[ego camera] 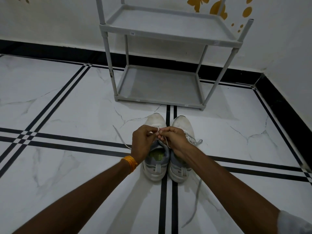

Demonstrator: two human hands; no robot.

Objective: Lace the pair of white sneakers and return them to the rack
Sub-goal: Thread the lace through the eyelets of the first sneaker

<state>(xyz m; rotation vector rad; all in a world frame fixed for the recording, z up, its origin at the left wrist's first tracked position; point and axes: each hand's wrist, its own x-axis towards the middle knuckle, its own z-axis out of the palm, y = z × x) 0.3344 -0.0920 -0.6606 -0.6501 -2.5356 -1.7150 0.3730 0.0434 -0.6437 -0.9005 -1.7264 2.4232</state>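
Note:
Two white sneakers stand side by side on the floor, toes pointing at the rack. Over the left sneaker [156, 166] my left hand [143, 142] and my right hand [173, 139] meet, each pinching a part of its white lace [166, 142] near the eyelets. One loose end of lace [120, 137] trails out on the floor to the left. The right sneaker [181, 124] has laces bunched at its right side [194, 141], and another lace end [195, 200] runs along the floor under my right forearm. My hands hide the left sneaker's tongue.
A grey two-shelf rack [158, 100] stands against the white wall just beyond the sneakers, both shelves bare. The floor is white marble tile with black stripes. A black skirting runs along the back wall and down the right side [285, 107].

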